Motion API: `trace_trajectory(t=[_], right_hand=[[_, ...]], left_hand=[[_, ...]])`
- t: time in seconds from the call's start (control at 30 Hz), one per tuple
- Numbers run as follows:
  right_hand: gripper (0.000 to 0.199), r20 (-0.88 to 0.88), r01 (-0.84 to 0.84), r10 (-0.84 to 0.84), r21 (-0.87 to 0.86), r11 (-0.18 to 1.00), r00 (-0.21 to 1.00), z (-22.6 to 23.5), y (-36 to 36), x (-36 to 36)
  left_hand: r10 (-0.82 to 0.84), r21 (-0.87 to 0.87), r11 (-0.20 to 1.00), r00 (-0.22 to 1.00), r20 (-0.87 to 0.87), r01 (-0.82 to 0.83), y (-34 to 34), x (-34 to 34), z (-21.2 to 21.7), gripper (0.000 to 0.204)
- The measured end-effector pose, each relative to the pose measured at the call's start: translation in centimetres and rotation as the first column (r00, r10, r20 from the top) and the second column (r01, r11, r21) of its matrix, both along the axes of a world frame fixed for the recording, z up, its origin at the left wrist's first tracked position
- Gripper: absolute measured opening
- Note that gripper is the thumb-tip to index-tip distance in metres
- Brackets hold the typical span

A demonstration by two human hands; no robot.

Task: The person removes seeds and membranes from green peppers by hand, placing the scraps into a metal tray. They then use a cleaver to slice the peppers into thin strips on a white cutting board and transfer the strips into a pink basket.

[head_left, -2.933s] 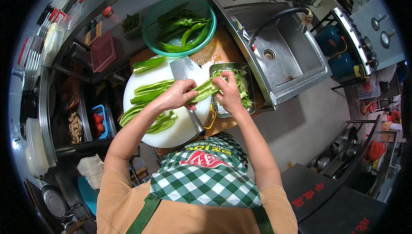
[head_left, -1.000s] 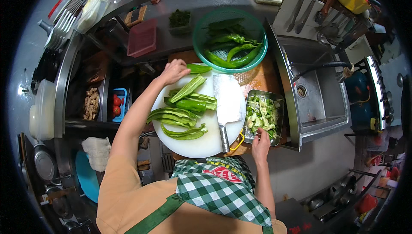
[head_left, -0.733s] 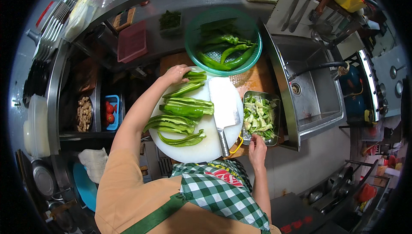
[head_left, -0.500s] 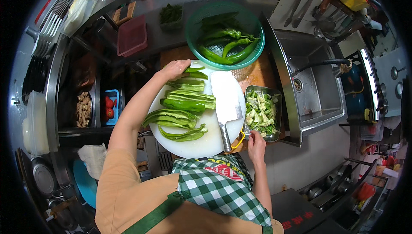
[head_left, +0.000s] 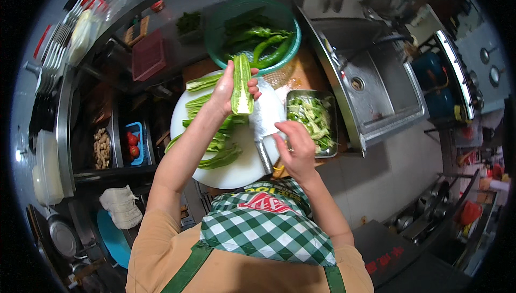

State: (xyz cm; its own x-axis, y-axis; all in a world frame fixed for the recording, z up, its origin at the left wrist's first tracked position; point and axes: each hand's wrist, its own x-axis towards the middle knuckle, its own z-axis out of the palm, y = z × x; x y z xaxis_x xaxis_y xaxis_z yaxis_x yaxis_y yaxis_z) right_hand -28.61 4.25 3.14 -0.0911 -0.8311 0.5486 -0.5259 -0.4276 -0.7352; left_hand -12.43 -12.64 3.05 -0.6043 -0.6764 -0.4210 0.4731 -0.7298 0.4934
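Observation:
My left hand is closed around a halved green pepper, raised above the board with its pale cut inside showing. Over the board's right side hovers my right hand, thumb and forefinger apart, with nothing visible between them. Beneath it a cleaver lies on the round white cutting board, partly covered by the hand. A yellow-handled tool rests by the board's lower right edge. More pepper halves lie on the board, some hidden behind my left forearm.
A green colander with whole green peppers stands behind the board. Right of it sits a metal tray of pepper scraps, then a steel sink. Leftward are a red plastic container, ginger and a blue basket of tomatoes.
My left hand has picked up a pepper half from the board and lifted it. My right hand has moved from beside the tray and yellow-handled tool to above the board. The view has shifted.

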Motion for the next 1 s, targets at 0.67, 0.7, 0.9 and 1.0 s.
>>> trace_trajectory(t=[0.67, 0.7, 0.9, 1.0], right_hand=[[0.027, -0.085, 0.010, -0.010, 0.001, 1.000, 0.996, -4.3, -2.0, 0.2], [0.026, -0.044, 0.000, 0.000, -0.009, 1.000, 0.999, -4.5, -2.1, 0.3], [0.021, 0.414, -0.160, -0.003, 0.357, 0.920, 0.910, -4.1, -1.7, -0.6], [0.020, 0.728, -0.232, -0.071, 0.307, 0.923, 0.681, -2.4, -1.3, -2.9]], left_hand=[[0.014, -0.124, 0.990, 0.839, 0.544, 0.065, 4.7, -7.5, -2.2, 0.067], [-0.018, -0.127, 0.986, 0.830, 0.557, 0.107, 4.5, -7.0, -2.7, 0.068], [-0.084, -0.284, 0.896, 0.757, 0.648, 0.342, 4.3, -5.6, -4.0, 0.075], [-0.116, -0.134, 0.959, 0.776, 0.620, 0.250, 4.8, -5.5, -3.3, 0.074]])
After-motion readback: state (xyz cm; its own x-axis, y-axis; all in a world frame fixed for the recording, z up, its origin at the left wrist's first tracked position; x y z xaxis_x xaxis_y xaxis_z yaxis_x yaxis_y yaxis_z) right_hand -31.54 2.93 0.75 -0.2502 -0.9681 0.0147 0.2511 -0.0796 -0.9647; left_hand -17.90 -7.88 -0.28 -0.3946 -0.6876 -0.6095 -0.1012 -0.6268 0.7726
